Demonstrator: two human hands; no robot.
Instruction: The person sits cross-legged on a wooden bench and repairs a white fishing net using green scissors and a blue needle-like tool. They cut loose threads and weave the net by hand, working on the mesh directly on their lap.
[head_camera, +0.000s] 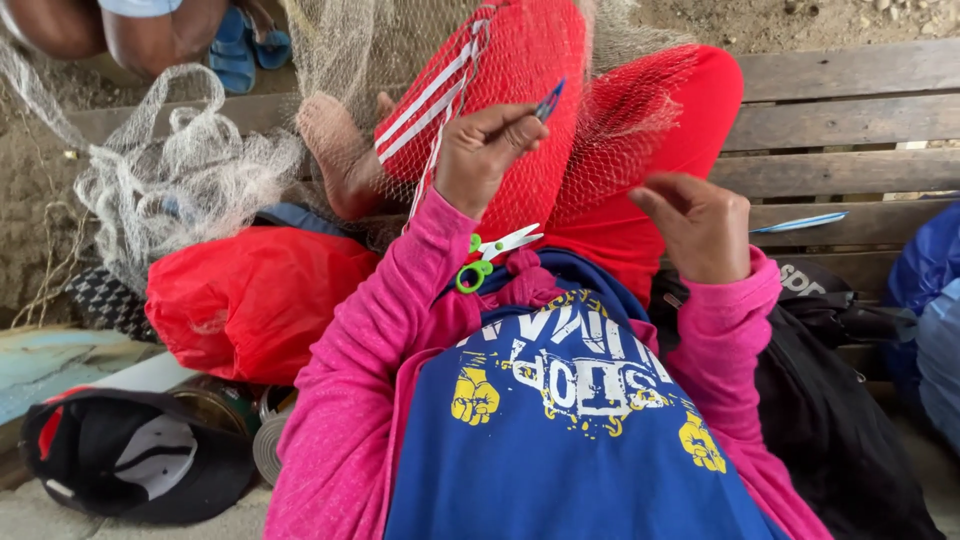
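My left hand (485, 150) is raised over my red-trousered knee and pinches a small blue netting needle (548, 101) between thumb and fingers. A fine pale fishing net (610, 130) lies draped across my red trousers and trails off to the left in a heap (170, 180). My right hand (700, 225) hovers at the net's lower edge with its fingers curled; whether it grips a thread or mesh is too fine to see. Small scissors with green handles (495, 255) rest on my lap between my pink sleeves.
I sit on a wooden slat bench (850, 120), where a second blue needle (800, 222) lies. A red bag (250, 295), black cap (130, 455) and tins (215, 400) are at left. A black bag (840, 400) and blue bag (930, 270) are at right. Another person's legs (100, 30) are top left.
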